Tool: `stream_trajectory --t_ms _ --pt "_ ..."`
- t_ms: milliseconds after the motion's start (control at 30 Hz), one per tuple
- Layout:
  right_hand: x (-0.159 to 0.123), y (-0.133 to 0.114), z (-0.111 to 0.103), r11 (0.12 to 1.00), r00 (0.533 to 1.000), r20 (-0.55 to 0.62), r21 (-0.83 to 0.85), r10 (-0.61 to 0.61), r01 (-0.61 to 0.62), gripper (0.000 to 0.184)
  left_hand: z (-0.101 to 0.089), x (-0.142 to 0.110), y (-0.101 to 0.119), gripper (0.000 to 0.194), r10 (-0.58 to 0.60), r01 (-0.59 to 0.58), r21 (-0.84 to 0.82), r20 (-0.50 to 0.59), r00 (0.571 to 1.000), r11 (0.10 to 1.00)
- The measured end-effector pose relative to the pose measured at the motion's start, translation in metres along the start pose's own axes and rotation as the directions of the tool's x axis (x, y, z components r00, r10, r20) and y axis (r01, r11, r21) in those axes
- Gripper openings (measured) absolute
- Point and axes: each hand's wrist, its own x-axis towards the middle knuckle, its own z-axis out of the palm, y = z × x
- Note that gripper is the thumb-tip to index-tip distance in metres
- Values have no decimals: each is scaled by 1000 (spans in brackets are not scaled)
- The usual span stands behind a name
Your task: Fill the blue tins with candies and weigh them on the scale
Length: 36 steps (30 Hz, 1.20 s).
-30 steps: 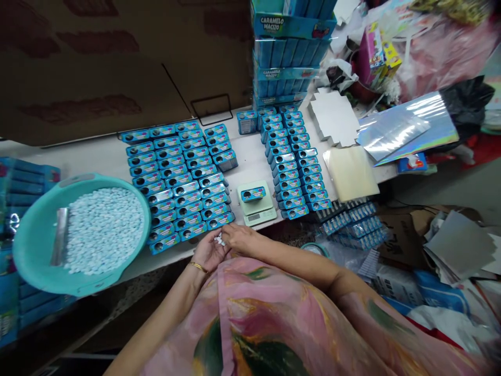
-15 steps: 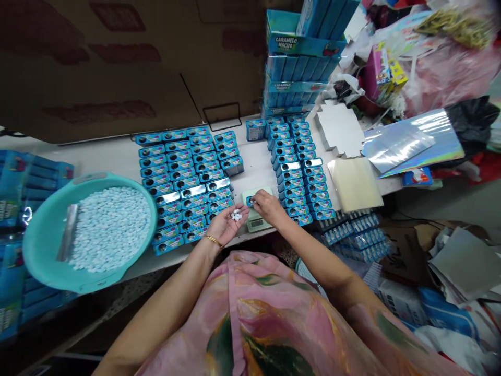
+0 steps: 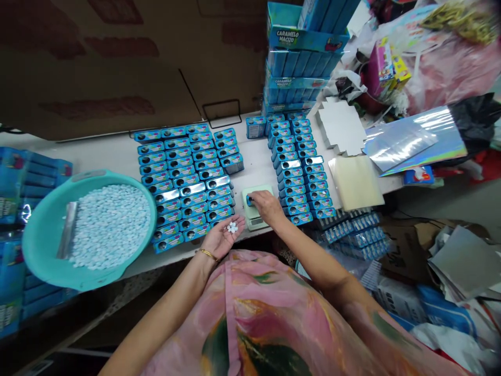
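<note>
L hand (image 3: pixel 220 238), palm open, cradles white candies (image 3: pixel 232 227) just below ctr frame; R hand (image 3: pixel 268 208) at blue tin (image 3: pixel 249 200) on digital scale (image 3: pixel 251 212), ctr; can't tell its grip.

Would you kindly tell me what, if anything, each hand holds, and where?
The left hand supports white pieces from underneath on its palm; the right hand partly covers a blue tin, any grip unclear.
</note>
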Motion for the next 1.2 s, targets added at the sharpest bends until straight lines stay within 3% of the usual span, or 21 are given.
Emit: stream_trajectory --t_ms 100,200,267,433,667,767,833,933,1033,1200 --pt "-7 -12 -5 997 997 -10 30 -74 75 27 -5 -5 0 22 -18 18 2 33 999 1000" --pt "-25 -42 -1 959 950 136 65 -281 274 28 -12 -13 -2 23 -62 64 -32 82 995 997" --pt "-36 -61 5 938 908 237 62 -347 342 34 -18 -19 -4 26 -87 93 -63 100 991 994" --pt "-46 -79 12 914 853 336 64 -398 401 22 -27 -28 -6 29 -155 157 -71 39 987 985" --pt "-45 -84 15 916 851 349 64 -393 396 13 -27 -33 -4 24 -240 240 -9 -21 970 971" --pt "-45 -79 20 920 859 328 132 -393 370 14 -29 -29 -5 24 -211 211 -16 -20 977 977" --pt "-43 -68 20 924 889 265 198 -373 328 15 -31 -25 -6 25 -159 159 -13 0 987 987" --pt "-32 -43 10 943 968 105 271 -229 193 14 -33 -19 -6 25 -114 113 23 36 993 993" --pt "-16 -16 -3 966 998 7 250 -66 62 19 -33 -15 -5 25 -102 100 46 32 994 994" --pt "9 1 -8 999 994 111 43 -2 -2 23 -32 -16 -6 23 -69 68 41 27 997 997"
